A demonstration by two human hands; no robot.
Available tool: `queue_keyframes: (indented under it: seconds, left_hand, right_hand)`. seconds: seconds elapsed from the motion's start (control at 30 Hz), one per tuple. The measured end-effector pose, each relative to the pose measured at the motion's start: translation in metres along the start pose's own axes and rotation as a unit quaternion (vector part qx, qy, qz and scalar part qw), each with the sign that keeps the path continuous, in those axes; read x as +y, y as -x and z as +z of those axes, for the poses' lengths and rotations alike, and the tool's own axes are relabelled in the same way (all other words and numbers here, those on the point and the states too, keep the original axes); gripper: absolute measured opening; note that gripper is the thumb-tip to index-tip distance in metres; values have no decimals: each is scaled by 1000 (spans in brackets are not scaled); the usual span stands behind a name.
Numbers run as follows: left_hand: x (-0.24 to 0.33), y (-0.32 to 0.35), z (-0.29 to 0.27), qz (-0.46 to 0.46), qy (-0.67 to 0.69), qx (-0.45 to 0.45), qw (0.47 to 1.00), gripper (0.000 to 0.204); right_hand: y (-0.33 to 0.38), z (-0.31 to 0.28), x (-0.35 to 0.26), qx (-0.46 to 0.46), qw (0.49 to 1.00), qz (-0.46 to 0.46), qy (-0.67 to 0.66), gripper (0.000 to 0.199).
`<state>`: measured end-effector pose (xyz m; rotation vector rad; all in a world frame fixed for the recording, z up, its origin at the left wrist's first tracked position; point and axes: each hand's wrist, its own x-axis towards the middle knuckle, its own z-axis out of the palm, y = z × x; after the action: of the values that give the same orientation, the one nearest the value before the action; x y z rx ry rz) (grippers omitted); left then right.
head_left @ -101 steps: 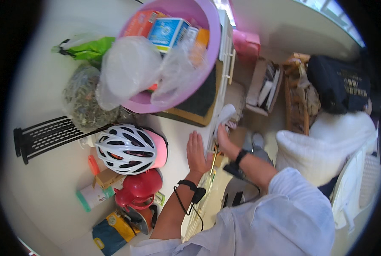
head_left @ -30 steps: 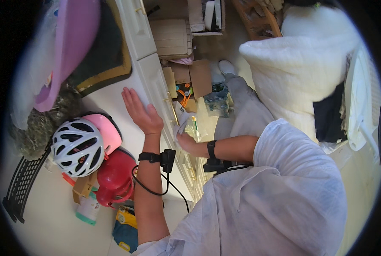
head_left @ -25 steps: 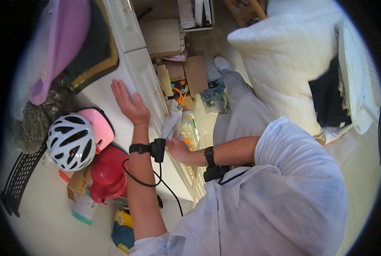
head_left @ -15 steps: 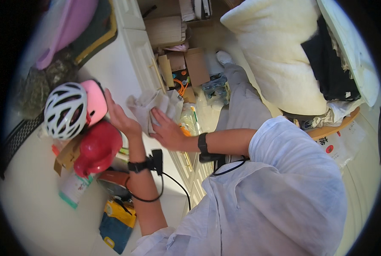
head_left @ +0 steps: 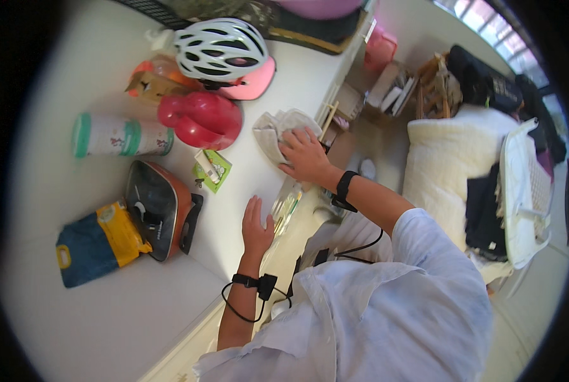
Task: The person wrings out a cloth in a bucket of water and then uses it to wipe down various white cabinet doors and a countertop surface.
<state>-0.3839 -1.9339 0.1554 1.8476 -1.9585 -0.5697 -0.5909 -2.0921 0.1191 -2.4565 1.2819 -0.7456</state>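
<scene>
A crumpled off-white cloth [head_left: 269,135] lies on the white countertop [head_left: 297,76] near its edge. My right hand [head_left: 306,158] rests on the cloth with its fingers spread flat, pressing it from above. My left hand [head_left: 257,230] is open and holds nothing, fingers stretched out, close to the counter's front edge. Left of the cloth sit a red helmet-like object [head_left: 201,121] and a white bicycle helmet [head_left: 224,49], with a pink cap [head_left: 256,83] partly under the bicycle helmet. A small white tube [head_left: 206,165] lies on a green packet [head_left: 219,173].
Farther left on the counter are a white-and-green cylinder [head_left: 122,135], an orange-red appliance with a dark lid [head_left: 160,210] and a blue-and-yellow bag [head_left: 99,245]. A thick cream quilt [head_left: 447,153] and a white basket [head_left: 520,197] are to the right. A wooden stick [head_left: 329,121] lies along the counter edge.
The view has swung so the counter shows more fully. My left hand has moved away from beside the cap and cloth toward me. My right hand is still on the cloth, now lying flatter.
</scene>
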Motion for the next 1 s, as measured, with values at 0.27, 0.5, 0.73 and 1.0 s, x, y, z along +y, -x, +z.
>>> queue_keyframes:
  seconds: [0.27, 0.5, 0.73, 1.0]
  left_hand:
    - [-43, 25, 15, -59, -111, 115, 985, 62]
    - [-44, 13, 26, -122, -85, 165, 975, 62]
    - [-46, 21, 18, -137, -102, 148, 974, 61]
    - [-38, 17, 8, -173, -108, 107, 973, 64]
  right_hand:
    - [-41, 4, 31, -12, 993, 94, 69, 77]
    - [-90, -12, 102, 30, 966, 229, 121, 79]
    - [-127, -28, 150, 53, 978, 125, 160, 74]
    - [-132, -35, 150, 2, 982, 117, 148, 72]
